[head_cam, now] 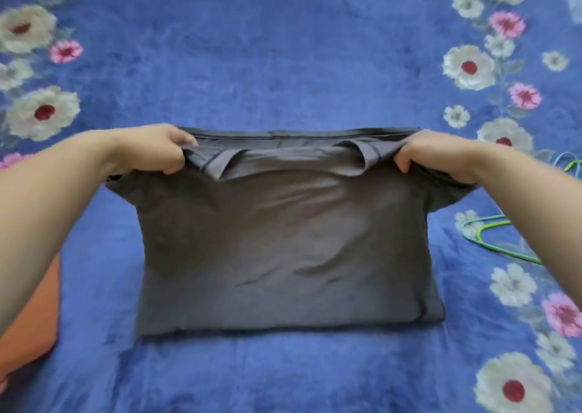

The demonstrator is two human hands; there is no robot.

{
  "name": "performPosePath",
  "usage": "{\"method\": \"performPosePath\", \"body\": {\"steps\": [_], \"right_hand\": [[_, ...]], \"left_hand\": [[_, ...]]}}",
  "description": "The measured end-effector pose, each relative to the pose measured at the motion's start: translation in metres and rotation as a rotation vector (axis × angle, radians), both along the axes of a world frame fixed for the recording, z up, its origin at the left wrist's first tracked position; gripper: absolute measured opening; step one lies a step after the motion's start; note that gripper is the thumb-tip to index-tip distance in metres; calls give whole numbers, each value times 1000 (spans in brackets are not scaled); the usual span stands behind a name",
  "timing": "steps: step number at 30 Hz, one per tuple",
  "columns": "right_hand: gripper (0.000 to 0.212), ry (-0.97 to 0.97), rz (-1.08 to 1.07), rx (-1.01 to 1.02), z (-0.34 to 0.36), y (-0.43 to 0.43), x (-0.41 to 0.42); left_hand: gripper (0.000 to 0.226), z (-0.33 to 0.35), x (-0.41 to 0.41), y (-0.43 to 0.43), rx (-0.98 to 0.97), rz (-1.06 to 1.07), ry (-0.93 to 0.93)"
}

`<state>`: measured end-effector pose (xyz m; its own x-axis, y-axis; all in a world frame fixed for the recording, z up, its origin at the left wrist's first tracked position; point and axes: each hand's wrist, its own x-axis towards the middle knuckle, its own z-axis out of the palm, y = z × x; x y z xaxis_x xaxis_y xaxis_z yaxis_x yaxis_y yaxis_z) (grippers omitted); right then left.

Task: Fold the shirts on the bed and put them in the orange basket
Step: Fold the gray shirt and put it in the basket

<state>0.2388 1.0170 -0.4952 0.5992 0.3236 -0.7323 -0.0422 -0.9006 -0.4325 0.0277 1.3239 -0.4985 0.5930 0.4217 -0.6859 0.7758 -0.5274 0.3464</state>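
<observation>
The shirt [283, 249] lies mid-bed [283, 66], its near edge flat on the cover. The left hand [160, 148] grips its far left corner and the right hand [431, 154] its far right corner, fingers curled into bunched cloth. Hangers [491, 239] lie near the bed's right edge. An orange shape at the left edge is probably the basket [34, 318].

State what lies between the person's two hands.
In the head view, the grey shirt fills the whole stretch: the left hand and right hand each grip a far corner, and its far edge runs between them.
</observation>
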Motion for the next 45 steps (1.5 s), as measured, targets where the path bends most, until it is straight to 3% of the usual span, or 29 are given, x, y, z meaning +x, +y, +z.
{"method": "performPosePath", "body": {"steps": [3, 6, 11, 16, 20, 23, 26, 28, 31, 33, 35, 38, 41, 45], "right_hand": [[36, -334, 52, 43, -27, 15, 21], [48, -556, 41, -33, -55, 5, 16], [54, -575, -90, -173, -85, -21, 12], [45, -565, -238, -87, -99, -15, 24], [62, -723, -335, -107, -109, -16, 11], [67, -916, 8, -29, -121, -39, -37], [62, -922, 512, 24, -135, -77, -90], [57, -922, 637, -60, -142, -111, -111], [53, -901, 367, -190, -134, -147, -126], [50, -807, 89, -162, -123, -155, -134], [43, -661, -161, -103, -117, -156, -141], [20, -503, -369, 11, -106, -163, -159], [18, -407, -528, 74, -100, -169, -168], [35, -201, -614, 149, -94, -176, -171]], "left_hand": [[35, -35, 10, 9, 226, 113, -238], [53, -71, -7, 0, 305, 163, -279], [64, -101, -26, -16, 449, 135, -237], [61, -110, 6, -18, 494, 140, -326], [61, -120, 19, -39, 581, 96, -304], [60, -126, -6, -84, 577, -42, -413], [58, -138, -55, -133, 547, -313, -420], [58, -146, -91, -142, 587, -353, -338], [59, -144, -139, -131, 629, -121, -222], [59, -131, -161, -130, 654, 78, -192], [57, -118, -170, -137, 607, 428, -190], [46, -99, -185, -155, 427, 908, -133], [35, -97, -205, -168, 330, 1072, -167], [21, -90, -211, -172, 178, 1238, -444]]}}
